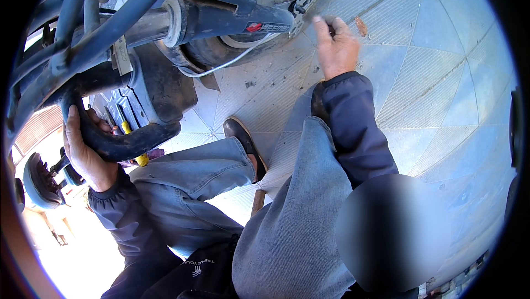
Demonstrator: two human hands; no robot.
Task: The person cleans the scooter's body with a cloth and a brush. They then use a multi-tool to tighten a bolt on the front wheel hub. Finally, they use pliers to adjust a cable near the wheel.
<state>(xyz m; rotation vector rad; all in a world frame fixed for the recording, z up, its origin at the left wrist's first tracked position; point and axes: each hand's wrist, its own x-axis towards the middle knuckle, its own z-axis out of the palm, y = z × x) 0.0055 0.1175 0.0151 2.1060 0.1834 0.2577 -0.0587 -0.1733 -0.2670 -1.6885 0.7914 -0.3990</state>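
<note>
Left hand (83,153) grips black motorcycle guard (118,143); right hand (335,45) perhaps pinches something.

Floor (441,78): pale grey paving tiles with fine ribbed texture, joints running in diagonal lines and meeting in triangular patterns, lying in bright sunlight. Resting directly on it: a motorcycle wheel (232,51), dark tyre touching the tiles near the top centre; a dark brown shoe (243,139), sole pressing on the tiles below the wheel; a small reddish-brown scrap (361,26) lying apart toward the upper right; scattered dark specks of dirt (251,84) sitting beside the wheel.
</note>
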